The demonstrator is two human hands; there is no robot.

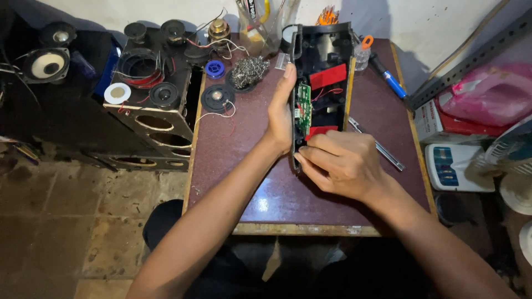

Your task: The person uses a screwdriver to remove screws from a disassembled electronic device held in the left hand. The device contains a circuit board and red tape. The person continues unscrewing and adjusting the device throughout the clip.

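Note:
A long black open speaker casing (324,50) lies lengthwise on the dark red table (244,160). Inside it sit a green circuit board (303,108), red wires and red pads. My left hand (280,113) presses flat against the casing's left side, fingers stretched along the edge. My right hand (341,163) grips the casing's near end, fingers curled over the bottom edge by the board.
Solder spool (215,68), metal wool (248,71), a round speaker driver (216,98) and a jar of tools (257,25) lie at the table's back. A blue-handled tool (390,80) and metal strip (382,148) lie right. A speaker cabinet (149,99) stands left; boxes and bag stand right.

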